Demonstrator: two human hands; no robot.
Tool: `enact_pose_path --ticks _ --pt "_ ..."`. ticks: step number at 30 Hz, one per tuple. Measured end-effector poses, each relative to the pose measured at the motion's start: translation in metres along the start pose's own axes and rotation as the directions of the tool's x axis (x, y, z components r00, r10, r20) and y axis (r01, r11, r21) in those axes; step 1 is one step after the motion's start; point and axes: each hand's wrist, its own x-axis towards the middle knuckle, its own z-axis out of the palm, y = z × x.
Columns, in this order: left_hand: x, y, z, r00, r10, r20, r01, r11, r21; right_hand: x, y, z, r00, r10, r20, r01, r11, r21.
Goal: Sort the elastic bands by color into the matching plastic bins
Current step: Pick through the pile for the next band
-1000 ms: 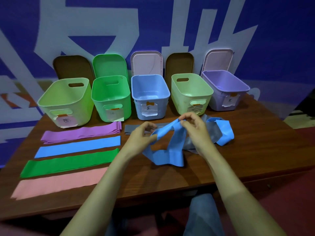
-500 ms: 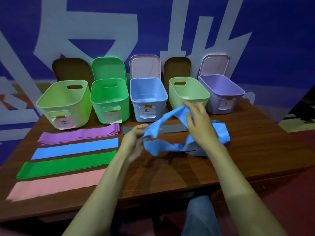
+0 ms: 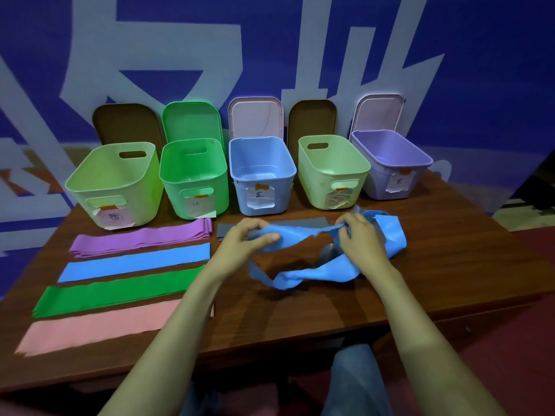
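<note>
A blue elastic band (image 3: pixel 303 235) is stretched between my two hands just above the table, its loose loop (image 3: pixel 318 274) drooping toward me. My left hand (image 3: pixel 246 240) pinches its left end and my right hand (image 3: pixel 359 238) grips its right part. A grey band (image 3: pixel 228 231) lies flat beneath them. On the left lie flat purple (image 3: pixel 141 240), blue (image 3: pixel 135 261), green (image 3: pixel 117 291) and pink (image 3: pixel 90 328) bands. Behind stand open bins: light green (image 3: pixel 111 181), green (image 3: pixel 193 175), blue (image 3: pixel 261 172), pale green (image 3: pixel 332 169) and purple (image 3: pixel 390 157).
Bin lids (image 3: pixel 255 117) lean upright against the blue wall behind the bins. The brown wooden table (image 3: pixel 450 265) has bare surface at the right and along its near edge. My knees show below the table edge.
My hands have spread apart and dropped lower, pulling the blue band out flat between them. The camera view has shifted slightly.
</note>
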Motion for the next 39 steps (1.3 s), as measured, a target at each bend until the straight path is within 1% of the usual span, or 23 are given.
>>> enact_pose_path --ticks 3,6,8,12,15,17,18,19,20,21,22,24,25,27,29,30,32,33,34,35,36,37,39 --pt "0.006 0.003 -0.001 0.989 -0.14 -0.036 0.128 0.964 -0.232 -0.003 0.006 0.002 0.972 0.022 0.232 -0.024 1.0 0.008" --pt "0.009 0.007 0.007 0.987 -0.161 0.011 0.16 0.964 -0.214 -0.006 0.003 0.003 0.888 0.014 0.46 -0.008 1.0 -0.015" --pt "0.012 0.01 0.015 0.989 -0.141 0.036 0.146 0.966 -0.215 -0.008 -0.001 0.007 0.874 -0.048 0.484 0.019 0.998 0.063" --pt "0.017 0.012 0.025 0.985 -0.139 0.104 0.158 0.965 -0.21 -0.017 -0.011 0.017 0.863 -0.294 0.412 0.092 0.892 0.443" --pt "0.018 0.011 0.024 0.987 -0.144 0.071 0.155 0.971 -0.183 -0.016 -0.016 0.021 0.912 -0.264 0.313 0.034 0.81 0.586" --pt "0.016 0.01 0.02 0.988 -0.131 0.081 0.134 0.99 -0.036 -0.014 -0.019 0.016 0.921 -0.227 0.316 -0.023 0.778 0.628" --pt "0.016 0.007 0.018 0.984 -0.126 0.122 0.108 0.984 0.143 -0.012 -0.02 0.012 0.918 -0.236 0.319 -0.013 0.785 0.619" --pt "0.016 0.002 0.016 0.978 -0.126 0.169 0.054 0.926 0.374 -0.01 -0.022 0.006 0.917 -0.265 0.297 0.049 0.817 0.575" --pt "0.016 -0.002 0.018 0.978 -0.107 0.177 -0.014 0.818 0.575 -0.007 -0.025 0.0 0.917 -0.297 0.264 0.117 0.836 0.536" --pt "0.016 -0.008 0.019 0.989 -0.053 0.141 -0.061 0.718 0.693 -0.005 -0.028 -0.006 0.923 -0.313 0.225 0.159 0.842 0.516" --pt "0.015 -0.012 0.02 0.998 0.022 0.067 -0.064 0.682 0.729 -0.002 -0.032 -0.013 0.933 -0.309 0.185 0.173 0.834 0.524" --pt "0.016 -0.023 0.017 0.982 0.14 -0.131 -0.016 0.739 0.673 0.005 -0.035 -0.026 0.96 -0.264 0.097 0.159 0.793 0.589" --pt "0.017 -0.03 0.014 0.967 0.151 -0.206 0.023 0.753 0.658 0.01 -0.034 -0.03 0.97 -0.233 0.071 0.139 0.768 0.626" --pt "0.017 -0.04 0.007 0.959 0.055 -0.28 0.157 0.716 0.68 0.017 -0.031 -0.038 0.987 -0.153 0.058 0.069 0.713 0.698" --pt "0.015 -0.044 0.002 0.951 -0.146 -0.273 0.29 0.725 0.624 0.023 -0.027 -0.042 0.997 -0.026 0.07 -0.037 0.63 0.775" --pt "0.013 -0.044 0.001 0.944 -0.239 -0.228 0.325 0.796 0.51 0.024 -0.024 -0.043 0.996 0.044 0.083 -0.093 0.588 0.804" --pt "0.008 -0.04 -0.001 0.924 -0.379 -0.053 0.381 0.923 0.047 0.026 -0.016 -0.041 0.978 0.175 0.111 -0.191 0.551 0.812" --pt "0.004 -0.036 -0.003 0.918 -0.393 0.057 0.395 0.888 -0.235 0.027 -0.01 -0.038 0.966 0.226 0.125 -0.232 0.549 0.803" --pt "0.001 -0.033 -0.008 0.914 -0.377 0.152 0.404 0.799 -0.446 0.027 -0.005 -0.034 0.948 0.281 0.147 -0.283 0.536 0.795" --pt "-0.001 -0.029 -0.013 0.908 -0.352 0.227 0.418 0.73 -0.541 0.028 0.001 -0.03 0.926 0.337 0.172 -0.331 0.499 0.801" --pt "-0.004 -0.026 -0.017 0.893 -0.356 0.276 0.45 0.719 -0.529 0.028 0.007 -0.026 0.904 0.384 0.191 -0.363 0.45 0.816" --pt "-0.005 -0.024 -0.02 0.875 -0.384 0.294 0.478 0.778 -0.407 0.029 0.013 -0.022 0.887 0.418 0.198 -0.378 0.41 0.83" --pt "-0.005 -0.027 -0.025 0.857 -0.452 0.247 0.456 0.889 0.044 0.029 0.022 -0.015 0.873 0.443 0.205 -0.397 0.4 0.826"
